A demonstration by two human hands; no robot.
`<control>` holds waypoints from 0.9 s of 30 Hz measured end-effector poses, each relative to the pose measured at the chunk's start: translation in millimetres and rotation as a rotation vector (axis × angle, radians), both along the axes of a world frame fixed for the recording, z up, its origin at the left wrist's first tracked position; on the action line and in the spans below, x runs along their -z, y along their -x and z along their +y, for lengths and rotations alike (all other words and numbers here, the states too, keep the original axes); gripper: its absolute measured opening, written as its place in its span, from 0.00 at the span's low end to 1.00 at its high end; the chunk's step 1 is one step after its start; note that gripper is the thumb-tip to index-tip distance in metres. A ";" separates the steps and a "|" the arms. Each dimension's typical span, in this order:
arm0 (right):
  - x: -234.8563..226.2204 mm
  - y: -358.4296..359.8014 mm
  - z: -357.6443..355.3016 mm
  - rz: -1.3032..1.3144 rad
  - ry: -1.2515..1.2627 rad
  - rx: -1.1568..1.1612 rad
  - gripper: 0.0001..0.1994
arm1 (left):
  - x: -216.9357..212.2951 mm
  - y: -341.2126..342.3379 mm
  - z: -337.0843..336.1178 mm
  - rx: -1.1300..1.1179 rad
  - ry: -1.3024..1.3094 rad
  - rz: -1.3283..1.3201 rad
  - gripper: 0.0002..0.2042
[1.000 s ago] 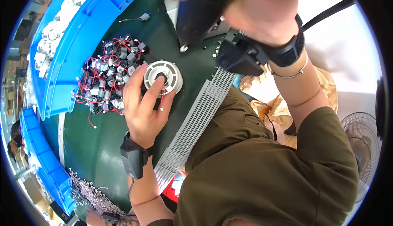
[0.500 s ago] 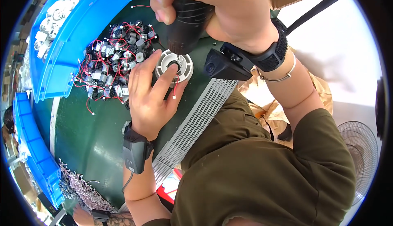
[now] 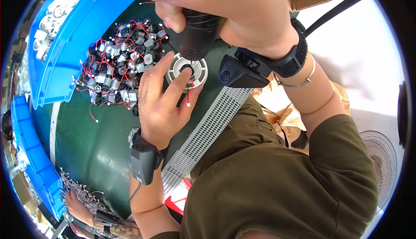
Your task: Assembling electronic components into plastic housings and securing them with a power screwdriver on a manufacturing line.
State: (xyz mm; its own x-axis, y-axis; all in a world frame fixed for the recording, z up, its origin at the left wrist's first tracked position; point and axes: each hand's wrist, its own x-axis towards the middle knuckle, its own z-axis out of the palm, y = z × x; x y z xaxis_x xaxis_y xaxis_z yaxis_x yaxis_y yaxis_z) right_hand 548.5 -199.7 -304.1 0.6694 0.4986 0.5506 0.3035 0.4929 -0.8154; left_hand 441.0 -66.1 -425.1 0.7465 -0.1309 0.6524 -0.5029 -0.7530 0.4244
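A round white plastic housing (image 3: 203, 72) lies on the green table with a small black part at its centre and a red wire with a white plug hanging from it. My left hand (image 3: 159, 104) steadies it, thumb and fingers around the rim and the index fingertip pressing on the black part. Above it, my right hand (image 3: 242, 13) grips a black power screwdriver (image 3: 197, 35), pointed down at the housing's far side. Its tip meets the housing near a screw post; the exact contact is too small to make out. Beside my left hand lies a heap of small motors (image 3: 115, 68) with red wires.
A large blue bin (image 3: 93, 29) of white plastic parts stands at the far left, with another blue bin (image 3: 37, 152) nearer. Another person's hand (image 3: 80, 208) is by a pile of thin wires (image 3: 93, 198) at lower left. A white perforated strip (image 3: 203, 128) edges the table.
The housing and both my hands sit slightly further right in view, the screwdriver still over the housing. At lower left, the other person's hand has come further into view over the wires.
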 end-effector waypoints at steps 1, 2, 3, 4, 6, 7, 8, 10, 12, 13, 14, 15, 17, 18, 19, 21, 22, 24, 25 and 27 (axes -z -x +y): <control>1.0 0.2 0.5 0.013 -0.002 0.024 0.09 | 0.8 -0.1 0.7 -0.004 0.001 0.004 0.17; 1.7 -1.7 0.3 0.017 -0.001 0.020 0.09 | 1.7 -0.2 1.5 -0.003 0.007 0.008 0.17; 1.1 -3.6 -2.2 -0.013 0.011 -0.021 0.10 | 1.9 0.2 1.1 0.003 0.013 0.011 0.17; 0.4 -5.7 -3.5 -0.043 0.022 -0.061 0.10 | 1.7 0.0 1.2 0.003 0.014 0.016 0.17; -3.5 -11.7 -0.6 -0.059 0.100 -0.042 0.11 | 1.0 -1.7 1.9 0.017 0.009 0.001 0.17; -4.4 -14.8 1.3 -0.080 0.178 -0.023 0.11 | 1.1 -1.9 1.5 0.020 0.010 0.002 0.17; -3.2 -17.5 2.9 -0.079 0.179 -0.020 0.11 | 1.0 -1.7 1.0 0.018 0.015 0.011 0.17; -0.2 -20.4 6.8 -0.070 0.030 -0.160 0.12 | 0.9 -0.9 1.7 0.016 0.018 0.019 0.17; 1.7 -19.5 7.3 -0.061 0.029 -0.144 0.12 | 1.6 0.0 2.1 0.014 0.024 0.021 0.17; 2.9 -18.8 7.9 -0.052 0.029 -0.130 0.12 | 1.1 1.0 2.4 0.012 0.023 0.023 0.17; 4.3 -17.8 8.6 -0.041 0.029 -0.117 0.12 | 0.1 2.2 2.6 0.008 0.023 0.043 0.17; 4.8 -16.3 8.8 -0.031 0.030 -0.101 0.12 | -0.9 3.2 2.5 0.007 0.024 0.063 0.17; 6.6 -12.6 9.5 -0.007 0.032 -0.070 0.12 | 0.4 5.1 2.2 0.006 0.029 0.081 0.17; 6.0 -12.1 9.2 0.002 0.033 -0.053 0.12 | -0.2 4.1 1.4 0.005 0.035 0.093 0.18; 5.7 -11.5 9.1 0.012 0.035 -0.036 0.12 | -0.7 2.5 0.7 0.006 0.036 0.095 0.18; 6.2 -10.0 9.9 0.031 0.031 -0.006 0.13 | -1.4 -0.5 0.9 -0.003 0.035 0.109 0.18; 6.8 -9.1 10.8 0.041 0.026 0.009 0.13 | -1.4 -1.0 2.3 -0.004 0.029 0.110 0.18; 6.7 -6.1 10.5 0.055 0.019 0.042 0.13 | -0.6 -1.0 3.0 0.018 0.030 0.075 0.19; 5.8 -4.1 9.1 0.061 0.016 0.062 0.13 | -1.4 -0.5 2.0 0.022 0.027 0.072 0.19; 4.3 0.5 8.2 0.069 0.000 0.092 0.13 | -4.0 1.8 1.3 -0.014 0.019 0.130 0.19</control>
